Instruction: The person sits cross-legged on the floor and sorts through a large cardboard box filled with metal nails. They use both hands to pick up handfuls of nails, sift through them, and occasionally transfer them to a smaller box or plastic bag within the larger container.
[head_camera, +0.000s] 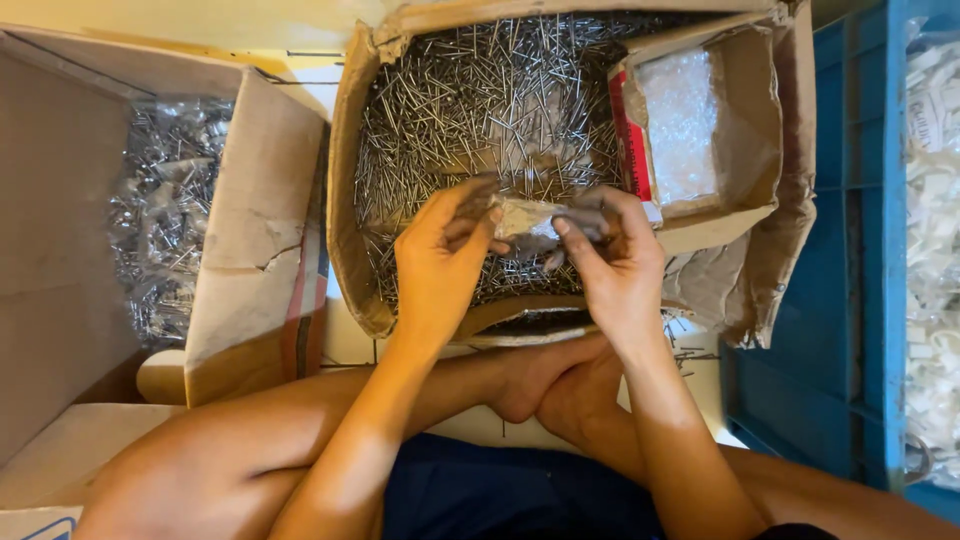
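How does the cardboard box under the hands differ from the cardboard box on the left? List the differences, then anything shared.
The middle box holds loose nails; the left box holds nails packed in clear bags. The middle box also contains a smaller carton; the left box shows none. Both hands work over the middle box only. Both are worn brown cardboard.

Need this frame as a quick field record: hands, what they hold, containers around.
left hand: pinching one end of the small clear plastic bag
right hand: pinching the bag's other end
under hands: open cardboard box of loose thin steel nails
inside box: smaller cardboard box with clear bags
left side: cardboard box of filled nail packets
right side: blue plastic crate
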